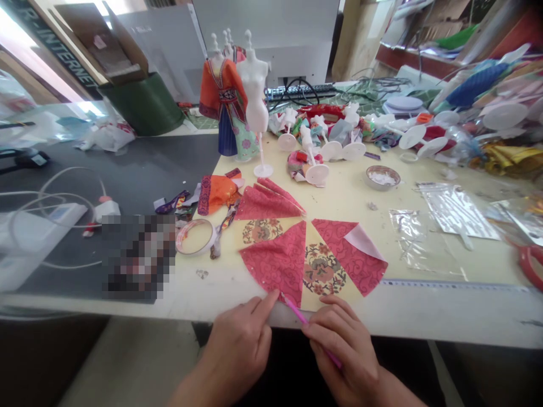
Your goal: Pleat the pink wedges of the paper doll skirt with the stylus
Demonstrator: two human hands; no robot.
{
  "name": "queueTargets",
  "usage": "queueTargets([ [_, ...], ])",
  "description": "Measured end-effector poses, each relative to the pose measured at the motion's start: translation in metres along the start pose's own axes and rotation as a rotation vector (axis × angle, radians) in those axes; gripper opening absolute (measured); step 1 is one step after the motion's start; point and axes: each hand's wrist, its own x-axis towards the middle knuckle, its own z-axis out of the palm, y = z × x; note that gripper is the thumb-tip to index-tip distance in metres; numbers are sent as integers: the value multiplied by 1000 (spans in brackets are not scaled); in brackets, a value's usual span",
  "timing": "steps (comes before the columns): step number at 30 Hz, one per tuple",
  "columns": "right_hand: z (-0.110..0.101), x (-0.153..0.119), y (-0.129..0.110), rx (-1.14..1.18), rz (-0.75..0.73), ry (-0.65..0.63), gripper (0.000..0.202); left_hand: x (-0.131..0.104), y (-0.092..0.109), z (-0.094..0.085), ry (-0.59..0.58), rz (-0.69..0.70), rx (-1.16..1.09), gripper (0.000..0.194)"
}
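Observation:
My right hand (pixel 343 345) grips a slim pink pen-like tool (pixel 299 316), its pale tip at the lower edge of a red patterned fabric piece (pixel 278 260). Tiny white dots line that curved edge. My left hand (pixel 241 336) presses its stretched index finger on the same edge, just left of the tip; its other fingers are curled and hold nothing. To the right lies a second red piece (pixel 365 263), one corner folded back to a pale underside. Between the two shows a round floral motif (pixel 324 268). A third red piece (pixel 267 200), gathered in folds, lies behind.
A tape roll (pixel 195 237) and orange doll clothing (pixel 218 192) lie left. A bare white mannequin (pixel 257 96) stands beside a dressed one (pixel 224 96). Right are a small bowl (pixel 382 178), plastic bags (pixel 458 209), a ruler (pixel 453 286) and red-handled scissors (pixel 530 263).

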Motion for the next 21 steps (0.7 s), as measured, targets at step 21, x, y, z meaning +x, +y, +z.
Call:
queueTargets([
  [21,-2,-4,3,-35,-57,-24,27,3,-2,4,21,74,104,46],
])
